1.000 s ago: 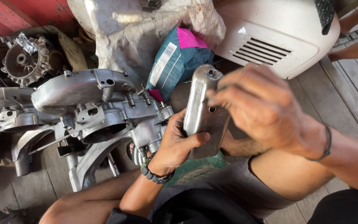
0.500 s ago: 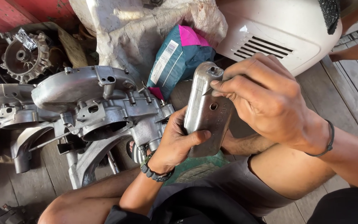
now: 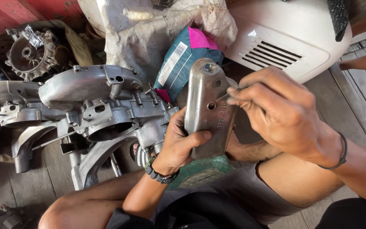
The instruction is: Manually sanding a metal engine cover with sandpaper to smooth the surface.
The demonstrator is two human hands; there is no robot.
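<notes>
My left hand [image 3: 175, 144] grips a grey, oblong metal cover [image 3: 208, 106] from below, thumb across its front, holding it upright over my lap. My right hand [image 3: 276, 112] is pinched shut on a thin metal tool [image 3: 230, 94] whose tip touches the cover near a round hole on its upper right side. A black wristband sits on each wrist. Just left of the cover lies a large aluminium engine case [image 3: 90, 106] with several openings and studs.
A teal and pink padded mail bag [image 3: 183, 63] leans behind the cover against a dirty plastic sack [image 3: 149, 29]. A white vented scooter panel [image 3: 289, 38] lies at the upper right. A finned engine part [image 3: 26, 57] sits top left. Wooden floorboards [image 3: 361, 101] run underneath.
The cover has tilted slightly more upright and the right hand has shifted a little to the right, its tool tip now at the cover's upper right edge.
</notes>
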